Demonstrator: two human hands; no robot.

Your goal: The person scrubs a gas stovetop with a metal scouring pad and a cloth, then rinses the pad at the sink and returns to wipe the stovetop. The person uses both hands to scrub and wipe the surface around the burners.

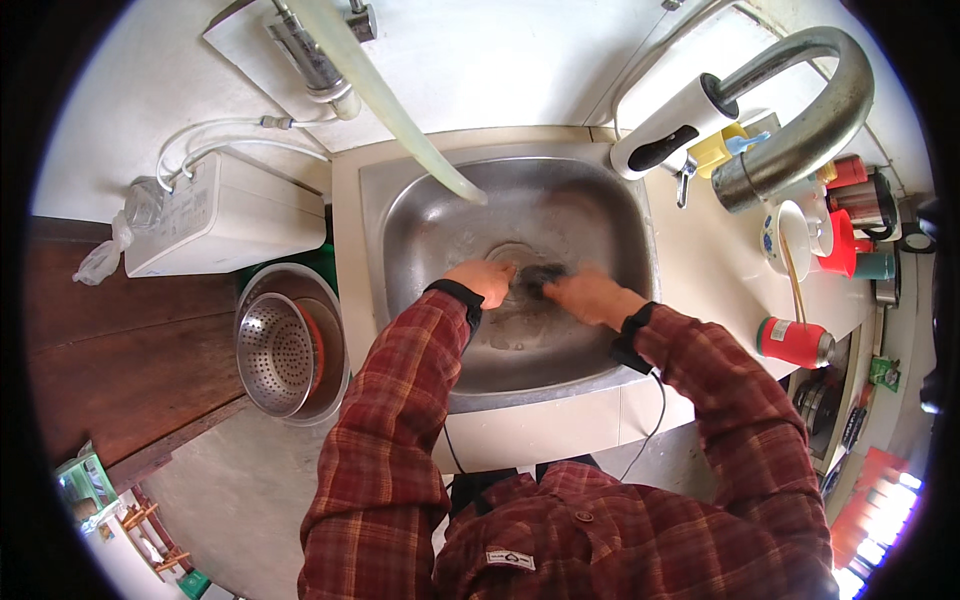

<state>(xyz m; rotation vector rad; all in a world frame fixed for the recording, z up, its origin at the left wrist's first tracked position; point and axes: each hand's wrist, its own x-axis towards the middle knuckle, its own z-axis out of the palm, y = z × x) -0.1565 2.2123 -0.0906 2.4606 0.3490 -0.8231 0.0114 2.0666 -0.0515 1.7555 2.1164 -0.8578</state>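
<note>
Both hands are low inside a stainless steel sink basin (420,345), close to its drain (511,250). My right hand (592,296) grips a dark, blurred object (541,277), perhaps a scrubber; motion blur hides its exact kind. Just left of it, my left hand (484,282) has its fingers curled beside the drain, and whether anything is in them is unclear. Black bands circle both wrists, with thin cables hanging down. Above the basin ends a translucent hose (420,142). A little water lies on the basin floor.
A curved metal faucet (847,97) with a white spray head (675,127) rises at the right. On the counter are a bowl (776,240), chopsticks (791,277) and a red flask (795,341) lying on its side. Left of the sink stand a perforated colander (274,352) and a white box-shaped appliance (232,217).
</note>
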